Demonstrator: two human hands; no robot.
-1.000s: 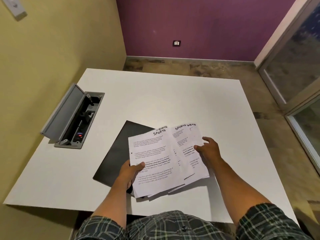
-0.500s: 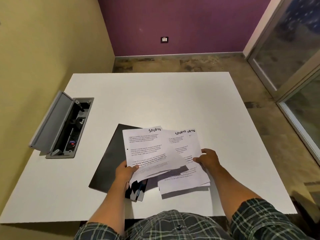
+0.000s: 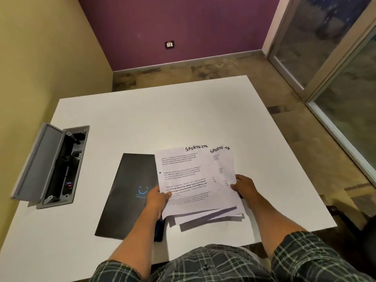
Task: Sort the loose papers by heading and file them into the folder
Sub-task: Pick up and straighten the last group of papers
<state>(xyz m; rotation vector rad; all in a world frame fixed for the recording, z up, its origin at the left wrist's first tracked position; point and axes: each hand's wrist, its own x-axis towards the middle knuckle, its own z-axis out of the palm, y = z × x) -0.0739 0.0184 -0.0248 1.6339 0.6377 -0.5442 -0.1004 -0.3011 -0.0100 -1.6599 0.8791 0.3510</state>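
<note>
While folder (image 3: 126,192) lies flat, both hands grip papers (image 3: 189,180).

White papers (image 3: 195,180) with black print and handwritten black headings; black folder (image 3: 126,192) bearing a blue smile mark; white table (image 3: 162,115); grey cable box (image 3: 50,165); green plaid shirt (image 3: 305,259); purple wall (image 3: 183,27).
</note>
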